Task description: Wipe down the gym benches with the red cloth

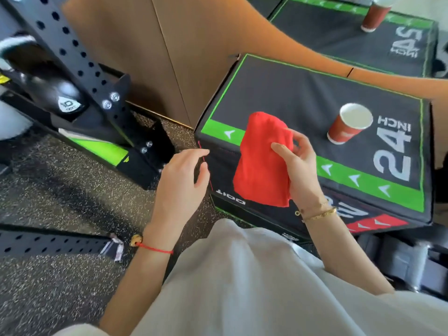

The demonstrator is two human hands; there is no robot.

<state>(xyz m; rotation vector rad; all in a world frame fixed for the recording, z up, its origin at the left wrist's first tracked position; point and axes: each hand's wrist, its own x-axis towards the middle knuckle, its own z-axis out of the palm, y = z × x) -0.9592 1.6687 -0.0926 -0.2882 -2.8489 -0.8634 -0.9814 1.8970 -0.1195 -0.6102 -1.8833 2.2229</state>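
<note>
**Q:** Hands first: what is each one doing?

**A:** My right hand (297,169) holds the red cloth (263,158). My thumb presses across the front of the fabric and my fingers curl behind its right edge, so the grip is closed on the cloth. The cloth is bunched, rounded at the top, and hangs down past my palm. My left hand (181,180) is just to the left of it, apart from the cloth, with fingers relaxed and slightly spread, holding nothing.

**Q:** Where is the cloth relative to the bench?

**A:** It is raised in front of the near left part of the black padded bench (303,100), a box-shaped block with a green border, white arrows and "24 INCH" printed on top. I cannot tell for certain whether the cloth's lower edge touches the bench's front face; it appears to hang free.

**Q:** What else is on the bench?

**A:** A red paper cup (349,127) stands on the top toward the right, beside the printed number, well apart from the cloth.

**Q:** And around it?

**A:** A second bench (351,40) of the same kind lies farther back, carrying another red cup (374,15). To the left stands a black perforated steel rack (80,59) on a speckled rubber floor (60,190). A tan wall (150,44) runs behind.
</note>
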